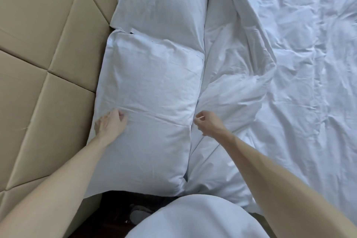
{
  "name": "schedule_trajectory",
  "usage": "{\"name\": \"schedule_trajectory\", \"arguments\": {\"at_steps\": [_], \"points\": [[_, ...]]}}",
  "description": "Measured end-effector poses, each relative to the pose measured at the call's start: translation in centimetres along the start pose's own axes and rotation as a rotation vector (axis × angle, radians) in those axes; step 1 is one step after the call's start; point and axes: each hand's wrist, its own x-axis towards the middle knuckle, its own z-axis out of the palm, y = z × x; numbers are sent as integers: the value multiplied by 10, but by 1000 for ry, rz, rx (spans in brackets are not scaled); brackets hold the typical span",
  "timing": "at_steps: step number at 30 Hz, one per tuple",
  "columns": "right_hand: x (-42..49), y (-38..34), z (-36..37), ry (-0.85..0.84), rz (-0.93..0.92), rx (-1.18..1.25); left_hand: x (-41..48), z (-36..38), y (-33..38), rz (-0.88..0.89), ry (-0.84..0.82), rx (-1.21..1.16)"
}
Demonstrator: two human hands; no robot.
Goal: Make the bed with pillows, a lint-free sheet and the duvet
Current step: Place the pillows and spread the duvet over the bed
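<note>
- Your left hand (111,124) lies on the headboard-side edge of the near pillow (154,92). Its fingers are curled into the case and grip a fold of the cloth.
- Your right hand (207,124) is at the opposite edge of the same pillow, with its fingers curled in. Whether it actually pinches fabric or only rests there clenched cannot be told from this view.
- A crease runs across the pillow from one hand toward the other. This suggests you are holding both sides to square it and pull the case taut.
- That pillow lies flat along the headboard (48,44), with one long edge close against the padding. This is probably its final spot at the head of the bed.
- The far pillow (164,2) lies beyond it in the same row, their ends touching, and a flap of its case overlaps the join.
- The duvet (289,63) lies rumpled just beside the pillows on your right and spreads away over the mattress. Its bunched edge presses against the near pillow, so it probably needs drawing flat once the pillows are set.
- No sheet can be told apart from the duvet's white folds here.
- By my reading the pillows are nearly placed, and smoothing the duvet remains to be done.
</note>
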Motion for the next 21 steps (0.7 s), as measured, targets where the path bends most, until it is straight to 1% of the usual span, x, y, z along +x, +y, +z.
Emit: {"name": "schedule_trajectory", "arguments": {"at_steps": [5, 8, 11, 15, 17, 19, 21], "points": [[-31, 49, -51, 110, 44, 91, -21, 6, 74, 146, 18, 28], [-63, 101, -79, 178, 69, 132, -47, 27, 125, 268, -41, 68], [-108, 170, -107, 245, 142, 147, -82, 58, 176, 441, -160, 107], [-181, 277, -130, 322, 318, 266, -145, 118, 234, 554, -447, 205], [-215, 329, -136, 333, 408, 343, -179, 151, 255, 627, -575, 348], [-241, 376, -140, 356, 455, 392, -211, 179, 278, 729, -638, 514], [-261, 416, -143, 388, 451, 415, -250, 200, 307, 808, -618, 558]]}}
